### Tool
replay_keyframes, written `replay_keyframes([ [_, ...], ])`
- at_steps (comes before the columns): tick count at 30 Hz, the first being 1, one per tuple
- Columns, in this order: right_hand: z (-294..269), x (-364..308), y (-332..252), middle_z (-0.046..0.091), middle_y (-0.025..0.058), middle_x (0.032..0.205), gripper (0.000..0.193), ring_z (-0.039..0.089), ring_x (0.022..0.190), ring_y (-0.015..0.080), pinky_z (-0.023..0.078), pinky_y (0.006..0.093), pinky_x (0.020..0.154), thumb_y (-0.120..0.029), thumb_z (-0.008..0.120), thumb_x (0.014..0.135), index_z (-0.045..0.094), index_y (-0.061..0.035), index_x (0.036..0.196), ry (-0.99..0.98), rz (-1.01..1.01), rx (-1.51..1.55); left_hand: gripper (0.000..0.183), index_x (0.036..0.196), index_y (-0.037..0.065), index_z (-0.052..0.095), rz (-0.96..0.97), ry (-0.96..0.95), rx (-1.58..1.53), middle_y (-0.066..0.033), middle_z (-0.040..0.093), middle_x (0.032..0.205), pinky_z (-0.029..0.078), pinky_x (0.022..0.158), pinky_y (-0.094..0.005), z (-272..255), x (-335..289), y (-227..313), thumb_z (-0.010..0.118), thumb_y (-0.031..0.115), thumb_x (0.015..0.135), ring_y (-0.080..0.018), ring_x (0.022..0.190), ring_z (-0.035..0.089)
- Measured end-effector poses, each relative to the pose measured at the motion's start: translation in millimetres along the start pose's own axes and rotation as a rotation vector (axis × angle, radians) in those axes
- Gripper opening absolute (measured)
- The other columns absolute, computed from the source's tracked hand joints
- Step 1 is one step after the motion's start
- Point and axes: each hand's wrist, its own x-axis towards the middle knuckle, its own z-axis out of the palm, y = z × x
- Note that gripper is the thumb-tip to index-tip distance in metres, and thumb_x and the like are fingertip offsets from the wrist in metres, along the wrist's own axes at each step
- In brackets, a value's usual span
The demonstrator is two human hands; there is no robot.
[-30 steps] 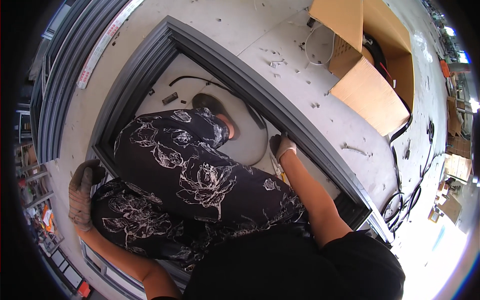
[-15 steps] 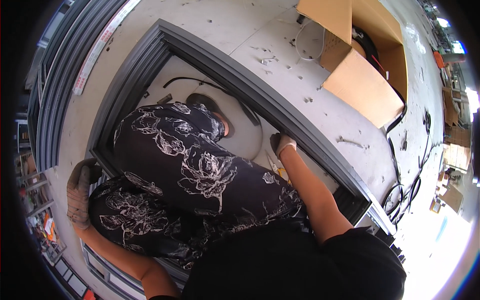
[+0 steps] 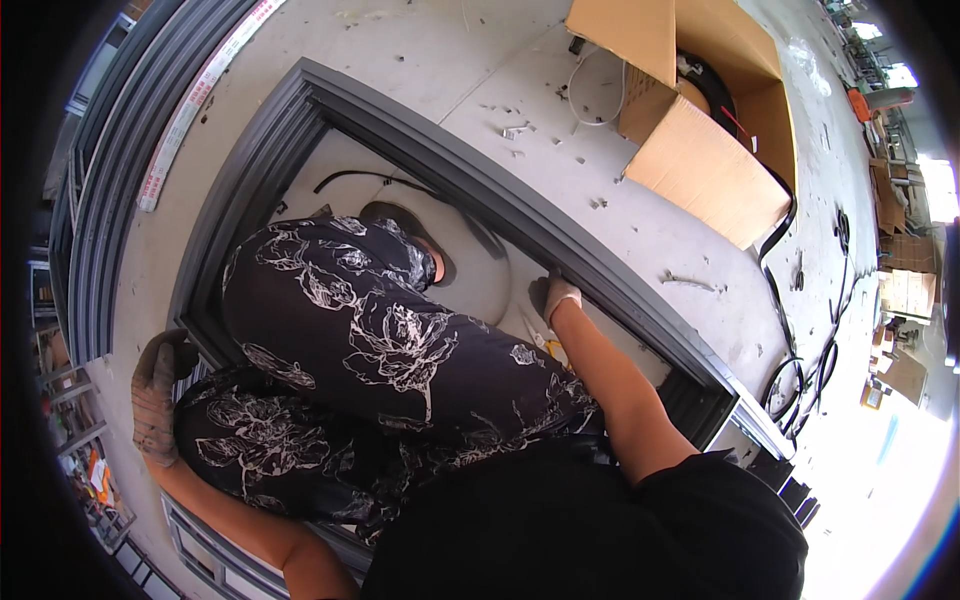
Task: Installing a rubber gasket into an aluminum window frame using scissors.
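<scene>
A dark grey metal frame (image 3: 450,165) with grooved rails lies on the floor around my bent legs in patterned black trousers (image 3: 380,330). My right hand (image 3: 555,297), in a light glove with dark fingers, is closed at the inner edge of the frame's far rail. Whatever its fingers pinch there is hidden. At the frame's left corner, my left hand (image 3: 157,390) in a dirty grey glove curls its fingers over the near rail beside my knee. Just below my right hand lies a tool with yellow handles (image 3: 552,348), partly covered by my leg. A black strip (image 3: 385,178) curves across the floor inside the frame.
An open cardboard box (image 3: 705,190) with coiled black strip stands at the upper right. Black strip (image 3: 785,370) trails from it over the floor. Long grey profiles (image 3: 120,190) are stacked at the left. Small scraps (image 3: 515,132) lie scattered beyond the frame.
The view has shifted a little, so the frame's far corner and the box sit slightly further left. Both hands keep nearly the same places at the frame.
</scene>
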Motion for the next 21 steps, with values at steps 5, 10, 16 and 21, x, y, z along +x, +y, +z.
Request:
replay_keyframes([
  [5, -86.0, -71.7, -88.0, 0.051, 0.0145, 0.126, 0.034, 0.048, 0.117, 0.0227, 0.029, 0.0424, 0.103, -0.021, 0.036, 0.090, 0.057, -0.0050, 0.111, -0.382, -0.354, -0.889, 0.044, 0.112, 0.000, 0.056, -0.050, -0.020, 0.058, -0.0110, 0.064, 0.093, 0.044, 0.085, -0.0307, -9.7, -15.3, -4.0, 0.047, 0.037, 0.093, -0.0179, 0.088, 0.059],
  [10, -18.0, -31.0, -16.4, 0.060, 0.0137, 0.112, 0.029, 0.054, 0.108, 0.0298, 0.031, 0.0409, 0.101, -0.019, 0.041, 0.087, 0.065, -0.0051, 0.099, 0.256, -0.133, -0.565, 0.043, 0.112, -0.001, 0.057, -0.010, -0.002, 0.014, -0.0113, 0.063, 0.093, 0.044, 0.084, -0.0308, -7.6, -5.4, -3.4, 0.047, 0.037, 0.093, -0.0183, 0.087, 0.059],
  [16, -74.7, -77.4, -68.9, 0.060, 0.0121, 0.115, 0.030, 0.053, 0.113, 0.0278, 0.033, 0.0494, 0.099, -0.016, 0.039, 0.089, 0.063, -0.0076, 0.104, -0.285, -0.508, -0.946, 0.044, 0.113, -0.001, 0.056, -0.061, -0.020, 0.078, -0.0121, 0.063, 0.093, 0.045, 0.084, -0.0309, -6.4, -12.5, -3.4, 0.047, 0.038, 0.092, -0.0179, 0.087, 0.060],
  [21, 16.6, -4.8, 52.8, 0.063, 0.0075, 0.104, 0.032, 0.054, 0.105, 0.0300, 0.027, 0.0471, 0.102, -0.023, 0.036, 0.090, 0.063, -0.0087, 0.100, 0.056, -0.151, -0.423, 0.042, 0.111, -0.001, 0.057, -0.010, -0.004, 0.028, -0.0119, 0.064, 0.092, 0.045, 0.083, -0.0299, -2.9, -4.9, -1.4, 0.047, 0.036, 0.093, -0.0173, 0.086, 0.060],
])
